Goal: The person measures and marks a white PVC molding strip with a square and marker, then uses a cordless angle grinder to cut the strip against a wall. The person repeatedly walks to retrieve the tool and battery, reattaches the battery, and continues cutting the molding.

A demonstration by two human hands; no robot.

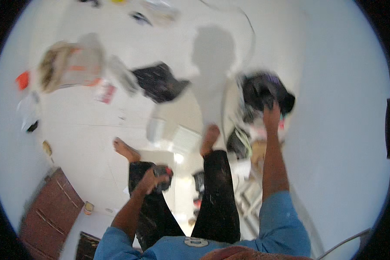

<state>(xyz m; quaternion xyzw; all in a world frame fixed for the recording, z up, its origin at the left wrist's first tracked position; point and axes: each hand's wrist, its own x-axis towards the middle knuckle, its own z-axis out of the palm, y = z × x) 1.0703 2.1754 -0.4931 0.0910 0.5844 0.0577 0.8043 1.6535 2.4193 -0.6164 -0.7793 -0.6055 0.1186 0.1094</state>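
Note:
My left hand (151, 181), above my left thigh, is closed round a small dark object with a red spot (164, 184); blur hides its exact kind. On the right, my right arm stretches forward to a bulky black bag (260, 89) on the floor by the wall. At its near side my right hand (271, 112) touches the bag, and its fingers are lost against the dark material. Just below that bag lie a second dark bundle (238, 144) with a pale cord and a brown piece like cardboard (258, 151).
A crumpled black sheet or bag (159, 82) lies ahead on the white floor. Left of it is a large beige sack (73, 65) with orange marks. Pale flat panels (186, 139) lie before my bare feet. A brown cabinet (52, 212) stands at lower left; a wall (338, 130) rises at right.

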